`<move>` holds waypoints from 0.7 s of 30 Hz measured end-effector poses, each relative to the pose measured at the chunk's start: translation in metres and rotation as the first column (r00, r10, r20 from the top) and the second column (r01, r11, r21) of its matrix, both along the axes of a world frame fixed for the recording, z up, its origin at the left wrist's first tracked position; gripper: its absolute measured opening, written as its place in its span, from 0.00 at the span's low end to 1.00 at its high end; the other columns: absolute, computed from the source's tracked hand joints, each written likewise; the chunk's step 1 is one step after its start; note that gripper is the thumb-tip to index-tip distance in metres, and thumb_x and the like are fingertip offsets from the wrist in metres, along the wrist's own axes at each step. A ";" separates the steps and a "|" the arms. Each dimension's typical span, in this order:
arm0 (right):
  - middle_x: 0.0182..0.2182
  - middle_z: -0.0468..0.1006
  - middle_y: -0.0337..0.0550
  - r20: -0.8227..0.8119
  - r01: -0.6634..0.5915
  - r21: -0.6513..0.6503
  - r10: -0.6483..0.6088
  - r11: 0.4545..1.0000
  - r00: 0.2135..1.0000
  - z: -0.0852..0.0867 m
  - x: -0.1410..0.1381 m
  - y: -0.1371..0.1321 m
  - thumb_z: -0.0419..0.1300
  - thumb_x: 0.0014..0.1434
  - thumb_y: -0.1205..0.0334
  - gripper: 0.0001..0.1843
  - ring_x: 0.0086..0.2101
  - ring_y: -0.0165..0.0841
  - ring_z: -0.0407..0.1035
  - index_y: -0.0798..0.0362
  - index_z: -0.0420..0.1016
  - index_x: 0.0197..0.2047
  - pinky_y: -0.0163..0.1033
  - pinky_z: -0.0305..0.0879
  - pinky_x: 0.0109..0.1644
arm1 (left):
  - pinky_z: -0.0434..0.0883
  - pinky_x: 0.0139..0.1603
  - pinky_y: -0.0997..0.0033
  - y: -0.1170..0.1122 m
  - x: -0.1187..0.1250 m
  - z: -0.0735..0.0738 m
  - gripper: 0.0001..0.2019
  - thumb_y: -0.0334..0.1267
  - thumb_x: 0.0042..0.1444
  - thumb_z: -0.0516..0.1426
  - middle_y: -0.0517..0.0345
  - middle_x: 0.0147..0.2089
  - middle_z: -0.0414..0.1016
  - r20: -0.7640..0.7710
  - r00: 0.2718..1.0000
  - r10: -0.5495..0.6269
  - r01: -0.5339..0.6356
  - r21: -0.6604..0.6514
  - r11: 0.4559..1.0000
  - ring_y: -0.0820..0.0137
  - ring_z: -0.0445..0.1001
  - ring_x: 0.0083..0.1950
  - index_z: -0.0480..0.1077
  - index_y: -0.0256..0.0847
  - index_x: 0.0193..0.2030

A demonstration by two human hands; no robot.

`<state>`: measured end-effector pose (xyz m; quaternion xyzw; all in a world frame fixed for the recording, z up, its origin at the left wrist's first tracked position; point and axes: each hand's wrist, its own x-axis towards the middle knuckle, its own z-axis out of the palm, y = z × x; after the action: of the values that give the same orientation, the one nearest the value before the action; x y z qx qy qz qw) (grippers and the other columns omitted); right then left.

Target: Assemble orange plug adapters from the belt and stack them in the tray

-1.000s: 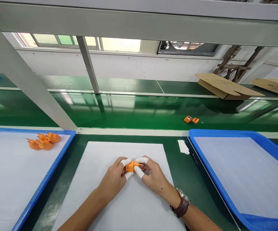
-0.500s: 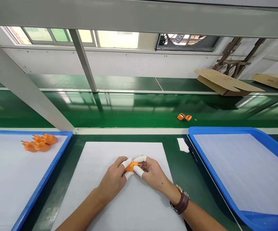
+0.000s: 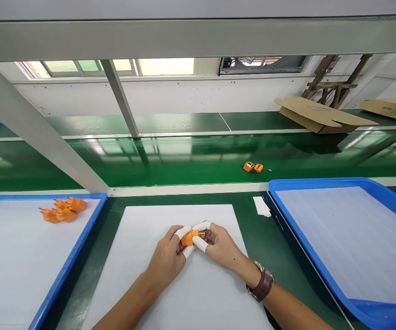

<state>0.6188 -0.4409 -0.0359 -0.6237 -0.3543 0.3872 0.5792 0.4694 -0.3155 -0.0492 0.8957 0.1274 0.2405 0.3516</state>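
Note:
Above a white sheet (image 3: pixel 180 284), a small orange plastic part (image 3: pixel 188 238) is held between my two hands. My left hand (image 3: pixel 168 252) pinches its wider end with thumb and forefinger, both in white finger cots. At its narrow right end, where a thin pale tip points right, my right hand (image 3: pixel 220 245) grips it, also with white-covered thumb and forefinger. My fingers cover much of the part, so its full shape is hidden. Several similar orange parts (image 3: pixel 63 213) with thin tips lie grouped in the left blue tray.
Blue-rimmed trays lined with white stand at left (image 3: pixel 67 263) and right (image 3: pixel 316 261). A white paper scrap (image 3: pixel 262 206) and dark pen-like item (image 3: pixel 273 213) lie beside the right tray. Two orange pieces (image 3: pixel 252 167) rest on the green strip behind. Cardboard (image 3: pixel 321 112) lies farther back.
The view has tilted and shifted slightly. Both hands keep hold of the orange part, with little visible change in their grip.

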 end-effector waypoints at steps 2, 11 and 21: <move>0.35 0.79 0.42 -0.002 -0.014 0.015 0.014 1.000 1.000 0.000 0.004 -0.001 0.62 0.63 0.54 0.15 0.35 0.35 0.74 0.52 0.75 0.50 0.42 0.71 0.39 | 0.72 0.30 0.69 0.001 0.000 0.005 0.17 0.37 0.62 0.60 0.52 0.55 0.72 -0.024 1.000 0.018 -0.021 -0.093 0.995 0.76 0.67 0.28 0.68 0.50 0.58; 0.34 0.76 0.41 0.255 0.017 -0.045 -0.005 0.999 0.967 0.000 0.017 -0.006 0.50 0.71 0.50 0.18 0.32 0.34 0.70 0.49 0.74 0.54 0.41 0.68 0.38 | 0.67 0.28 0.75 0.034 0.002 0.037 0.13 0.46 0.60 0.62 0.52 0.36 0.74 -0.009 0.989 0.144 -0.051 -0.955 0.292 0.73 0.70 0.30 0.74 0.36 0.41; 0.39 0.73 0.44 0.512 -0.050 0.019 0.033 0.999 0.858 -0.006 0.011 -0.008 0.51 0.71 0.54 0.15 0.34 0.36 0.68 0.47 0.74 0.54 0.43 0.67 0.41 | 0.71 0.39 0.72 0.038 0.001 0.037 0.22 0.37 0.43 0.73 0.50 0.45 0.78 0.086 0.896 0.436 -0.099 -0.918 0.384 0.70 0.75 0.40 0.76 0.36 0.46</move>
<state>0.6299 -0.4492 -0.0415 -0.6871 -0.5148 0.2146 0.4657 0.4706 -0.2777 -0.0124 0.4859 0.3222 0.3287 0.7430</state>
